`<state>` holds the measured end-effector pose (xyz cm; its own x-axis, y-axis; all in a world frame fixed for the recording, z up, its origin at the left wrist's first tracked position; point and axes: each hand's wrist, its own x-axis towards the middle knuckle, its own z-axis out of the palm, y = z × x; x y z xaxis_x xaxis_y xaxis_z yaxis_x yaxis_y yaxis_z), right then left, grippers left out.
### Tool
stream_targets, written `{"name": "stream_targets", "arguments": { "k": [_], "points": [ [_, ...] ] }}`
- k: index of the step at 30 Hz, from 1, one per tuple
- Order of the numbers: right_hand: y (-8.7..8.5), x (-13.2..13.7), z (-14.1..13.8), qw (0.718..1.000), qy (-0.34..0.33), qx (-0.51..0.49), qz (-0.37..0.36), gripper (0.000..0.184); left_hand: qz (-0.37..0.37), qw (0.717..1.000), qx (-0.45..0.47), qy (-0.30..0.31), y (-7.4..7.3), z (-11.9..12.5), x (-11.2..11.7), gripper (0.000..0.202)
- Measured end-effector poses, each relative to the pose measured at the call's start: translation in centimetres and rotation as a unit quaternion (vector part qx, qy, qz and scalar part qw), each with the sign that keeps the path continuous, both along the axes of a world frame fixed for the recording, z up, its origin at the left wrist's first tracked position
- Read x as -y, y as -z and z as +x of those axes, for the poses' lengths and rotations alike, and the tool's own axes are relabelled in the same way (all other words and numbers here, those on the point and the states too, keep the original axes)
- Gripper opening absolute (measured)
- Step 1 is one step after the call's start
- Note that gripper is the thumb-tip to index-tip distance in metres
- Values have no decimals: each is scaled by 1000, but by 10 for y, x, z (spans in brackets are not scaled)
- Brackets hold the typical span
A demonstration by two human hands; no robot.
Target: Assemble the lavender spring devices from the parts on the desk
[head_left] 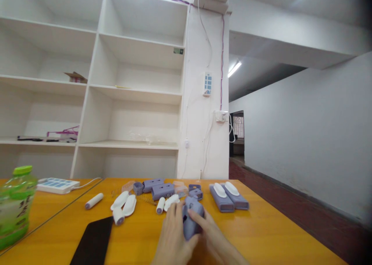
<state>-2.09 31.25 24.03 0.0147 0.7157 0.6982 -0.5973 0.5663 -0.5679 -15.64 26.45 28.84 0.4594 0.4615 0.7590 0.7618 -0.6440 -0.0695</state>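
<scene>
Between both hands is a purple plastic housing [192,225] with small dark openings near its upper end. My left hand [173,231] grips it from the left, thumb low on the near end. My right hand [214,233] wraps its right side, with the thumb laid on the top face. Just beyond my hands lie a small purple block with a hole [195,194], a white oval part [172,201] and a short white roller with a purple end [160,205]. To the right, two long purple housings [222,205] lie side by side with white oval pieces on top.
Farther back are purple cases [163,191] and clear springs [147,199]. White ovals [129,205] and a white roller [94,201] lie left. A black phone-like slab [93,241], green bottle [17,209] and white power strip [58,184] are also on the table [261,238].
</scene>
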Motion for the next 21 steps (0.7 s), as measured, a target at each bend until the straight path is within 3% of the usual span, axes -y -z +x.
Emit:
{"name": "stream_targets", "arguments": {
  "k": [2,5,8,11,16,21],
  "points": [
    [1,-2,7,998,-21,-42,-41,67,-29,998,-15,59,0,-3,1,80],
    [5,-16,25,992,-19,-64,-105,56,-31,995,-47,88,-17,-20,-5,44],
    [9,-31,39,988,4,-70,-140,49,57,994,-86,-43,-35,-46,-23,39],
    [12,-40,42,987,42,-40,-150,48,53,986,-107,-117,-42,-69,-42,54],
    [14,-40,45,971,183,76,-131,55,48,976,-119,-174,-45,-81,-57,49],
    [18,-26,64,913,355,202,0,61,78,971,-83,-210,-53,-81,-56,30]
  ]
}}
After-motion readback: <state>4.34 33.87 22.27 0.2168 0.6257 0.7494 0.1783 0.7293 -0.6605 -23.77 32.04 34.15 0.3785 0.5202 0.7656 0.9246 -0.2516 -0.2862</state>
